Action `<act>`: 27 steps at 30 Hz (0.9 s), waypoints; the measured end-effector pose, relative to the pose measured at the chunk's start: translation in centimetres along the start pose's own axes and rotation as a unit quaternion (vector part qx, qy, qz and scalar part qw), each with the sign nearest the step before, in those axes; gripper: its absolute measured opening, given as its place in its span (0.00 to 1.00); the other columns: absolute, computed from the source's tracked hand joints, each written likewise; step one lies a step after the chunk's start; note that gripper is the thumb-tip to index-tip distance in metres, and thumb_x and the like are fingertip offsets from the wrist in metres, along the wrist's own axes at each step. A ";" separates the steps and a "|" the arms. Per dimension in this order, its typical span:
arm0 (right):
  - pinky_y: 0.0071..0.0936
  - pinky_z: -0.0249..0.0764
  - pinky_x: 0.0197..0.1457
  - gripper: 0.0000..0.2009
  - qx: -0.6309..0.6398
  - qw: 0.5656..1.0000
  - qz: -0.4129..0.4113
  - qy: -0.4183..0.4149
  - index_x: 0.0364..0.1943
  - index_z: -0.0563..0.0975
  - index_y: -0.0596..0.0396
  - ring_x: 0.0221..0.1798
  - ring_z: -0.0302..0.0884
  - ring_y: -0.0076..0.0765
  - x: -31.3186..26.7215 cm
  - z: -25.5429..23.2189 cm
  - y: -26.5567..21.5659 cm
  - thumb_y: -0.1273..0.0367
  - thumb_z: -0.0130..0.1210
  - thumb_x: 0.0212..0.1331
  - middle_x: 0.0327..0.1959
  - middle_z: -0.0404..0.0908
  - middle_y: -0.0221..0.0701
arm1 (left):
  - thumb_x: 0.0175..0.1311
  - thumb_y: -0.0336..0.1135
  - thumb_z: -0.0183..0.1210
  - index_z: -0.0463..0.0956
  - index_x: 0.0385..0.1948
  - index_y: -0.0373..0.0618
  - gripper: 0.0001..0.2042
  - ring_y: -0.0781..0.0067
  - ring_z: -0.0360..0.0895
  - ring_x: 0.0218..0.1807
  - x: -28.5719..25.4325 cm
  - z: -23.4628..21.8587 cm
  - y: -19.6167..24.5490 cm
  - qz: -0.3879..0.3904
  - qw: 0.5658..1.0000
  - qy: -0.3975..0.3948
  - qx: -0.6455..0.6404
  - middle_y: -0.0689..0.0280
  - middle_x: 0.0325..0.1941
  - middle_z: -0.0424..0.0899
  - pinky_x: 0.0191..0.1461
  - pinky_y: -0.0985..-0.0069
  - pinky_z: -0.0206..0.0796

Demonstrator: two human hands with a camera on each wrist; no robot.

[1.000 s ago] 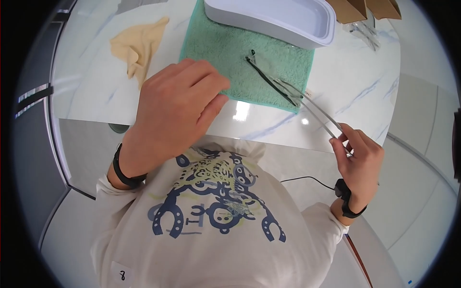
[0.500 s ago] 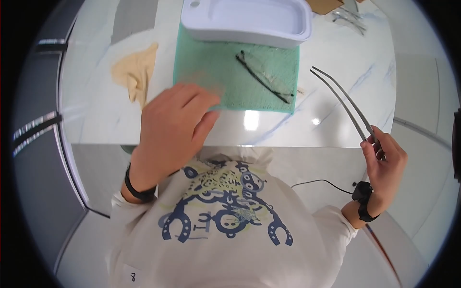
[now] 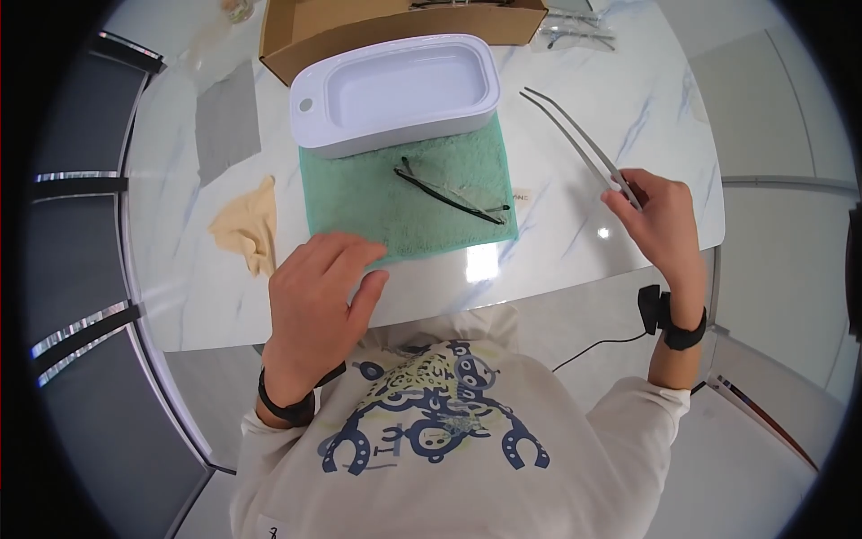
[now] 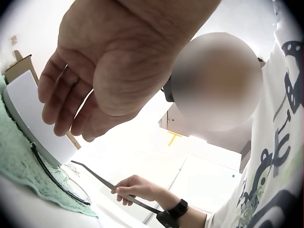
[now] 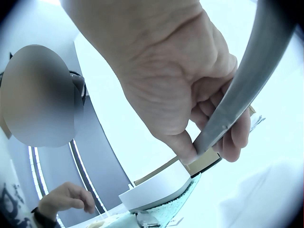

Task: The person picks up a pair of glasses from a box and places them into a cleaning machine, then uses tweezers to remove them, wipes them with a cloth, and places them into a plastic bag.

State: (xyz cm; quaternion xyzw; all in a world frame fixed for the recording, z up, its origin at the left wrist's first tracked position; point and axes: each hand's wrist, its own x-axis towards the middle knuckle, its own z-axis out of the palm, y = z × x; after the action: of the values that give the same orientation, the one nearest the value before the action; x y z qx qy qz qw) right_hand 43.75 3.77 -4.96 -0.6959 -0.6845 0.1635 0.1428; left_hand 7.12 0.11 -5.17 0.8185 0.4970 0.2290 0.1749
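Observation:
In the head view the right hand [image 3: 660,211] pinches long metal tweezers [image 3: 575,139] between thumb and fingers; their two tips are apart and point to the upper left, over the white table. The left hand [image 3: 319,305] hovers at the near left corner of a green towel [image 3: 350,198], fingers loosely bent, holding nothing; the left wrist view shows its bare palm [image 4: 118,66]. Dark-framed glasses [image 3: 449,199] lie on the towel, touched by neither hand. Behind them a pale lavender, tub-like container [image 3: 386,139] stands on the towel's far edge.
A cardboard box [image 3: 359,38] stands behind the container, with bagged glasses [image 3: 575,38] to its right. On the left lie a grey cloth [image 3: 227,121] and a beige cloth [image 3: 250,225]. A small label [image 3: 522,196] is by the towel's right edge.
The tweezers have moved off the glasses and away to the right with the right hand. The glasses remain on the towel. The head view has shifted, showing more of the box.

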 end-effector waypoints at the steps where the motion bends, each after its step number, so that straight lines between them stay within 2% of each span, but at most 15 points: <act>1: 0.30 0.74 0.30 0.15 -0.015 1.000 -0.022 0.011 0.38 0.84 0.65 0.21 0.79 0.40 0.8 0.6 -0.1 0.65 0.68 0.55 0.21 0.82 0.41 | 0.51 0.25 0.67 0.82 0.37 0.41 0.10 0.55 0.80 0.37 -0.1 -0.1 -0.2 0.001 1.000 0.001 0.000 0.58 0.37 0.84 0.39 0.66 0.72; 5: 0.34 0.77 0.31 0.16 -0.064 0.998 -0.005 0.027 0.38 0.84 0.65 0.23 0.81 0.45 3.3 2.2 -0.6 0.63 0.67 0.55 0.21 0.82 0.45 | 0.51 0.24 0.67 0.82 0.37 0.41 0.10 0.55 0.81 0.37 -0.8 -0.7 -0.5 -0.004 1.000 0.003 -0.002 0.58 0.37 0.84 0.39 0.66 0.72; 7: 0.36 0.78 0.33 0.17 -0.076 0.997 0.026 -0.004 0.36 0.84 0.66 0.25 0.82 0.50 4.4 1.6 -1.1 0.62 0.67 0.56 0.21 0.82 0.46 | 0.51 0.24 0.67 0.82 0.37 0.41 0.10 0.55 0.81 0.37 -0.4 -1.2 0.3 -0.008 1.000 0.006 0.000 0.58 0.36 0.84 0.39 0.66 0.72; 10: 0.39 0.78 0.34 0.18 -0.102 0.995 -0.002 0.001 0.33 0.84 0.66 0.24 0.81 0.53 5.4 2.9 -0.5 0.60 0.67 0.55 0.21 0.82 0.48 | 0.51 0.24 0.67 0.82 0.37 0.41 0.11 0.55 0.81 0.37 -0.9 -1.3 -0.1 -0.009 1.000 0.018 -0.003 0.58 0.36 0.84 0.39 0.67 0.72; 13: 0.42 0.79 0.34 0.20 -0.119 0.993 0.018 -0.008 0.30 0.84 0.66 0.25 0.81 0.56 6.6 3.3 -0.3 0.58 0.66 0.55 0.20 0.81 0.49 | 0.51 0.27 0.68 0.82 0.38 0.44 0.11 0.58 0.79 0.36 -1.5 -1.5 -0.4 -0.016 1.000 0.025 0.001 0.63 0.37 0.84 0.38 0.67 0.70; 16: 0.43 0.79 0.35 0.20 -0.158 0.987 0.012 0.005 0.29 0.84 0.66 0.27 0.82 0.56 7.3 3.9 0.0 0.57 0.65 0.56 0.21 0.82 0.49 | 0.51 0.27 0.68 0.81 0.37 0.44 0.11 0.58 0.79 0.36 -1.7 -2.0 -0.3 -0.021 0.999 0.025 0.007 0.63 0.36 0.83 0.38 0.67 0.70; 18: 0.42 0.80 0.36 0.21 -0.146 0.989 0.014 0.007 0.30 0.84 0.66 0.28 0.83 0.56 7.3 3.7 -0.6 0.56 0.65 0.57 0.22 0.83 0.49 | 0.50 0.24 0.67 0.81 0.38 0.41 0.11 0.54 0.80 0.37 -1.9 -2.6 0.0 -0.023 0.999 0.016 0.018 0.59 0.37 0.83 0.39 0.66 0.72; 22: 0.41 0.81 0.38 0.22 -0.124 0.992 0.026 -0.007 0.34 0.85 0.66 0.29 0.85 0.55 7.6 4.7 -2.5 0.54 0.63 0.59 0.24 0.84 0.49 | 0.50 0.26 0.68 0.81 0.38 0.42 0.12 0.54 0.80 0.38 -3.0 -3.3 -1.2 -0.036 0.999 0.017 0.022 0.59 0.37 0.83 0.40 0.66 0.72; 27: 0.40 0.81 0.38 0.23 -0.132 0.991 0.028 -0.007 0.37 0.85 0.64 0.31 0.85 0.52 7.6 7.0 -2.3 0.52 0.63 0.60 0.24 0.85 0.47 | 0.50 0.27 0.68 0.82 0.38 0.42 0.12 0.55 0.81 0.38 -4.3 -2.5 -2.4 -0.029 0.999 0.015 0.011 0.60 0.37 0.83 0.39 0.65 0.72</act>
State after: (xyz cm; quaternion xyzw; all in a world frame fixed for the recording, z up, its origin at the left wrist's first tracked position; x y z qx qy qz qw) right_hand 38.76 11.20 -10.51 -0.7265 -0.6812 0.0810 0.0402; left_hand 2.23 -2.50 -5.22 0.8024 0.5251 0.2305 0.1653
